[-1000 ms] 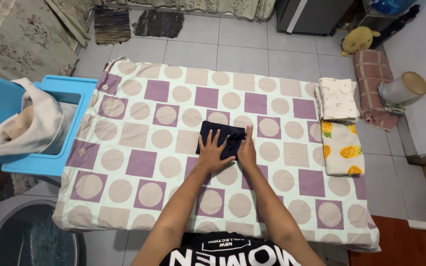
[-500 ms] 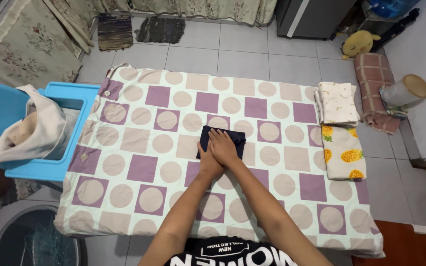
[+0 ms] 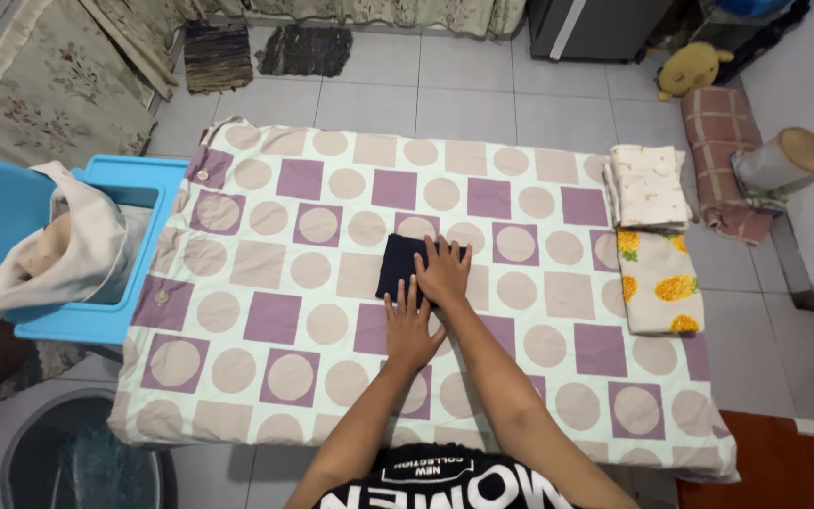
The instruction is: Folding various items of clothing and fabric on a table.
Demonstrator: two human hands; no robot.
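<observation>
A: We count 1 dark folded cloth [image 3: 399,267] at the middle of the checked sheet [image 3: 275,311], and 2 folded cloths at 3 o'clock: a cream one [image 3: 650,186] and a pineapple-print one [image 3: 659,286].

B: Our right hand [image 3: 444,272] lies flat on the dark cloth, fingers spread; our left hand [image 3: 410,327] rests open at 6 o'clock of it, gripping nothing. Grey tiled floor [image 3: 463,104] surrounds us, with 1 blue tub [image 3: 115,316] at 9 o'clock.

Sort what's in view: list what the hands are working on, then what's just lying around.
In hand:
- folded dark cloth, pressed flat by the right hand
- left hand, flat on the patterned sheet, fingertips at the cloth's near edge

Lying about:
- cream folded cloth
- pineapple-print cloth
- blue bin with beige fabric
- yellow plush toy
</observation>
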